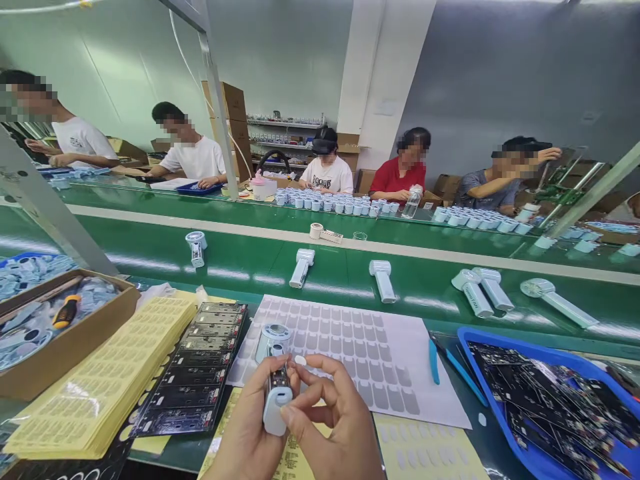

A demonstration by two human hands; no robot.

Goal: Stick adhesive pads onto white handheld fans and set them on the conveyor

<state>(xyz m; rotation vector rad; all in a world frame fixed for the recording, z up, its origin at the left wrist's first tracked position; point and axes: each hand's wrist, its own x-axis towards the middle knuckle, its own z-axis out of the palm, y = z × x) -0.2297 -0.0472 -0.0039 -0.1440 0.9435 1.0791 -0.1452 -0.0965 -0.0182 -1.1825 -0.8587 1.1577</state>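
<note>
My left hand [250, 427] is wrapped round a light blue handheld fan [275, 412], whose round head points away from me. Part of the handle is uncovered, showing a dark circuit board [280, 380]. The handle's end, with a small slot, faces me. My right hand [333, 420] grips that end, its thumb pressed on the pale cover. A small white oval piece [301, 360] sits at my right index fingertip. Under the hands lie yellow sticker sheets [295, 460] and a white sheet of grey stickers [345, 333].
To the left are stacked yellow sheets [105, 373], black circuit-board panels [200, 360] and a carton of parts [65, 340]. On the right are blue-handled pliers [434, 363] and a blue tray [465, 337] of circuit boards. Several fans lie on the green conveyor [340, 280]; co-workers sit beyond.
</note>
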